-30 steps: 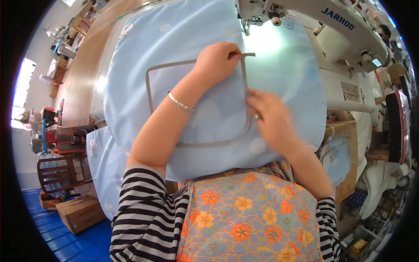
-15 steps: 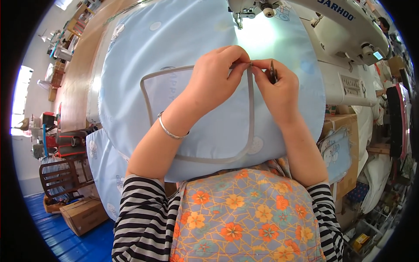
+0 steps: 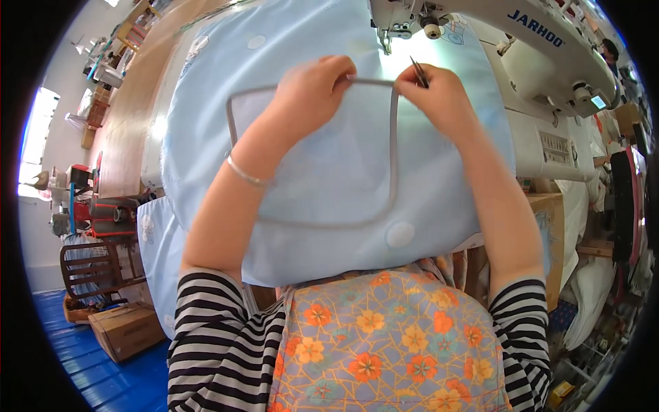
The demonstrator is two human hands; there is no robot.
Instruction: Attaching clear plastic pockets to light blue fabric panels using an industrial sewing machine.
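Note:
A sheer, rounded-corner fabric panel with grey binding round its edge lies over light blue printed cloth. My left hand, slightly blurred, is closed on the panel's far edge, thumb and forefinger pinching the binding. At the far right corner my right hand pinches the same binding. A small dark pointed tool also sits in my right hand, its tip up; whether it is tweezers or thread snips is unclear. Just beyond my hands is the lit presser foot of a sewing machine.
The blue cloth drapes over the table's near edge towards my apron. A wooden table extends on the left, with a cardboard box on the blue floor below. Another cardboard box stands at the right, beside white cloth.
The panel has moved away from me, towards the machine. My left hand has slid left along the binding, apart from my right hand, which stays at the corner. The dark tool now points more upward.

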